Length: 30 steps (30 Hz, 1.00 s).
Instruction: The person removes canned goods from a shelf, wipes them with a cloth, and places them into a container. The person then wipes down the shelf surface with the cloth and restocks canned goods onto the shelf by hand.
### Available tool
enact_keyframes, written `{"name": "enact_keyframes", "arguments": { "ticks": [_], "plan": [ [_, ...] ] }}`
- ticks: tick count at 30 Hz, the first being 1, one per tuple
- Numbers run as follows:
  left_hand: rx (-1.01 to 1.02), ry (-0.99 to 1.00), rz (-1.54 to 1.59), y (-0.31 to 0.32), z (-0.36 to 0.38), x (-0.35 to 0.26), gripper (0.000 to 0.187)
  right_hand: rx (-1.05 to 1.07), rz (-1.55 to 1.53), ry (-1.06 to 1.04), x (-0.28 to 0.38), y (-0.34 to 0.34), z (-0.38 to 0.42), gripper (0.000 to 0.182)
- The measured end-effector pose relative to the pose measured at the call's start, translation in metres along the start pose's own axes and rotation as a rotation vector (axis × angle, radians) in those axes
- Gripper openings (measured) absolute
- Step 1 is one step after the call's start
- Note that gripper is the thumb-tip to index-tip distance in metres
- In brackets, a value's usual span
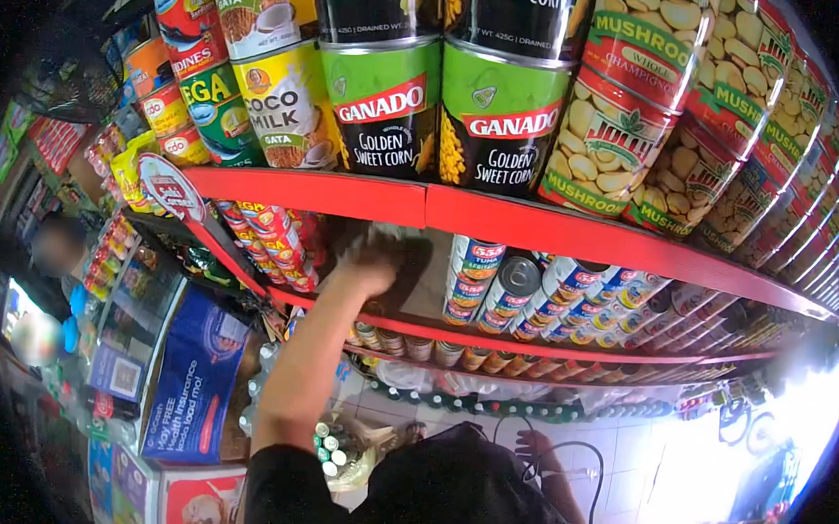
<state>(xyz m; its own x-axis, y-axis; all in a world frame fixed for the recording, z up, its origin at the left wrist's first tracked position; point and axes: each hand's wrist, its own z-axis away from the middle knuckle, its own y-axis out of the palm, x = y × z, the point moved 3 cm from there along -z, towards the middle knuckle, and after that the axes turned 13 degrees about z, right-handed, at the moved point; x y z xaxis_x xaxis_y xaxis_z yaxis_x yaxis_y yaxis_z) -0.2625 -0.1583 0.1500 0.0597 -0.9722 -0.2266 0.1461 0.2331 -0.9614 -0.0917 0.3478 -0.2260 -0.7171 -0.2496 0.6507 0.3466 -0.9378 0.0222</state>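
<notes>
My left hand [371, 267] reaches into a gap on the second shelf, between red cans [269, 241] on its left and stacked 555 tuna cans [472, 281] on its right. Motion blurs its fingers, and something whitish shows at the fingertips, too unclear to name. Low in the view, my right hand [529, 447] hangs beside my body, its fingers apart, near a dark cable [600, 476]. Whether it touches the cable is unclear.
Above the red shelf edge [525, 210] stand corn cans [505, 116], coco milk cans [290, 106] and mushroom cans [608, 130]. Bottles [329, 450] stand in a bag below. A blue poster [195, 374] hangs at left. A person [60, 242] is at far left.
</notes>
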Motion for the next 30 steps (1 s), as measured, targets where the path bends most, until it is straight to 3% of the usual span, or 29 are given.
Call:
{"name": "enact_keyframes", "arguments": {
  "ticks": [1, 3, 4, 6, 7, 9, 12, 18, 19, 22, 24, 30],
  "plan": [
    [-0.065, -0.008, 0.067, 0.005, -0.032, 0.021, 0.042, 0.004, -0.005, -0.003, -0.002, 0.004, -0.003, 0.044],
    [-0.278, 0.204, 0.397, 0.042, -0.108, 0.070, 0.045, -0.007, -0.008, -0.021, 0.000, 0.010, -0.005, 0.043],
    [-0.346, 0.303, 0.560, 0.053, -0.129, 0.073, 0.046, -0.013, -0.007, -0.030, 0.004, 0.014, -0.007, 0.043],
    [-0.299, 0.296, 0.660, 0.054, -0.133, 0.043, 0.047, -0.020, -0.004, -0.036, 0.006, 0.022, -0.011, 0.041],
    [-0.271, 0.244, 0.486, 0.046, -0.113, 0.013, 0.046, -0.039, 0.029, -0.036, 0.007, 0.026, -0.014, 0.040],
    [-0.596, 0.434, -0.091, 0.002, -0.040, -0.047, 0.046, -0.003, -0.051, -0.026, 0.006, 0.024, -0.022, 0.038],
    [-0.569, 0.384, 0.009, 0.008, -0.062, -0.014, 0.045, -0.040, -0.066, -0.017, 0.000, 0.026, -0.023, 0.035],
    [-0.634, -0.004, 0.244, 0.012, -0.159, 0.104, 0.045, -0.116, -0.155, 0.035, -0.022, 0.013, -0.016, 0.040],
    [-0.628, -0.026, 0.249, 0.017, -0.169, 0.109, 0.044, -0.121, -0.115, -0.069, -0.024, 0.014, -0.004, 0.042],
    [-0.594, -0.051, 0.257, 0.041, -0.182, 0.109, 0.044, -0.166, -0.197, -0.148, -0.032, 0.019, 0.016, 0.046],
    [-0.591, -0.027, 0.254, 0.039, -0.196, 0.094, 0.044, -0.207, -0.187, -0.046, -0.039, 0.022, 0.027, 0.045],
    [-0.579, 0.105, 0.212, 0.023, -0.212, 0.036, 0.043, -0.163, -0.170, -0.051, -0.052, 0.036, 0.041, 0.042]
  ]
}}
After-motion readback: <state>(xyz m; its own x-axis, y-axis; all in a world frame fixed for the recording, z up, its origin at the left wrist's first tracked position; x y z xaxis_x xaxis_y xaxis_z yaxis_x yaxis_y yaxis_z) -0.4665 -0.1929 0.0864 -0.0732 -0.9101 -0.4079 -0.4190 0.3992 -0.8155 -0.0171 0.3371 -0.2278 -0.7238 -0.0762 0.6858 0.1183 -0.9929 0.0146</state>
